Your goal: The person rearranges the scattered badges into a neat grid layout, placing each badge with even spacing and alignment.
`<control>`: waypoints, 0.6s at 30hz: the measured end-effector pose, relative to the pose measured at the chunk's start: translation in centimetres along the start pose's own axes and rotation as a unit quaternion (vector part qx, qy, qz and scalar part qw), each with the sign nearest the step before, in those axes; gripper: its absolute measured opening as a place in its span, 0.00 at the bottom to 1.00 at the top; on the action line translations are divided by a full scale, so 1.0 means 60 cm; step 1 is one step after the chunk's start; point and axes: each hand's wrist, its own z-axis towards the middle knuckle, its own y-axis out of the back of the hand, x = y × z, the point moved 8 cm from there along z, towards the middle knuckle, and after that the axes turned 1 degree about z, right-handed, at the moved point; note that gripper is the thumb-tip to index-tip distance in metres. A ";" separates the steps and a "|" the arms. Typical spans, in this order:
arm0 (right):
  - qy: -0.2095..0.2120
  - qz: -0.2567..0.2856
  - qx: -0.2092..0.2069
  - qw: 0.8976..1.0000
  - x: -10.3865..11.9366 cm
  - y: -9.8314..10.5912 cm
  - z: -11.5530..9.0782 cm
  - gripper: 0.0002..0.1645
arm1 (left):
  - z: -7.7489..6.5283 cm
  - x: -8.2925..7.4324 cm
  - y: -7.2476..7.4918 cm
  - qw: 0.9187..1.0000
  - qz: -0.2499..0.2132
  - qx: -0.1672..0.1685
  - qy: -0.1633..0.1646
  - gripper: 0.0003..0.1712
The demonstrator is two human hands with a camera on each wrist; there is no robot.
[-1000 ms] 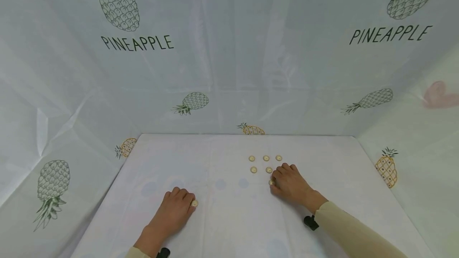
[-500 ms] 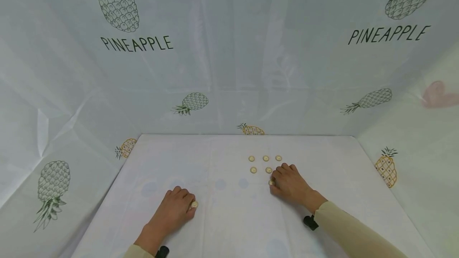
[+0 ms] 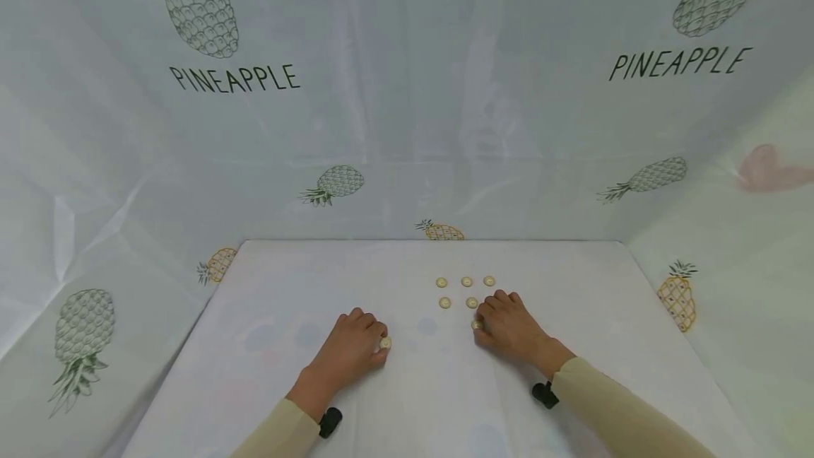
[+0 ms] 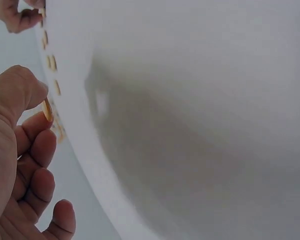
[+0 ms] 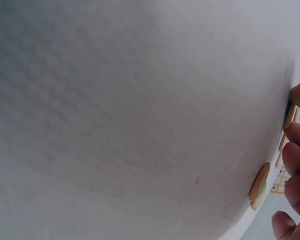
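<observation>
My left hand [image 3: 350,352] pinches a round, pale wooden button [image 3: 385,343] between thumb and index finger. In the left wrist view this button [image 4: 48,110] is held edge-on, above the cloth. Over on the right, my right hand [image 3: 511,327] pinches another button [image 3: 477,325] that lies on the table, thumb on one side and index finger on the other. Just beyond it are two buttons side by side, a left one [image 3: 444,302] and a right one [image 3: 472,302]. Behind these, three more make a row, its middle button [image 3: 467,281] included.
A white cloth covers the table [image 3: 305,274], whose far edge meets a hanging sheet [image 3: 407,112] printed with pineapples. Similar sheets rise at the left and right sides. Each wrist wears a small black camera, such as the left one [image 3: 330,423].
My left hand has moved right and away from me, carrying its button closer to the others. The right hand stays in place on its button. The head view has shifted slightly.
</observation>
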 end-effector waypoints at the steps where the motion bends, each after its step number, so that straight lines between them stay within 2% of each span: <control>1: -0.001 0.003 0.001 1.000 0.000 0.000 0.000 0.12 | 0.014 -0.010 -0.002 1.000 -0.006 0.002 -0.002 0.12; 5: -0.003 0.012 0.002 1.000 -0.001 0.003 0.000 0.12 | 0.068 -0.046 -0.015 0.999 -0.030 0.022 -0.005 0.11; 9: 0.003 0.008 -0.002 1.000 -0.002 0.000 0.000 0.12 | 0.110 -0.074 -0.030 0.999 -0.035 0.039 -0.003 0.10; 13: 0.008 0.009 -0.011 1.000 -0.003 0.000 0.000 0.12 | 0.139 -0.094 -0.041 0.999 -0.032 0.036 -0.002 0.09; 18: 0.008 0.009 -0.016 1.000 -0.005 0.004 -0.002 0.12 | 0.162 -0.110 -0.056 0.998 -0.034 0.045 0.003 0.09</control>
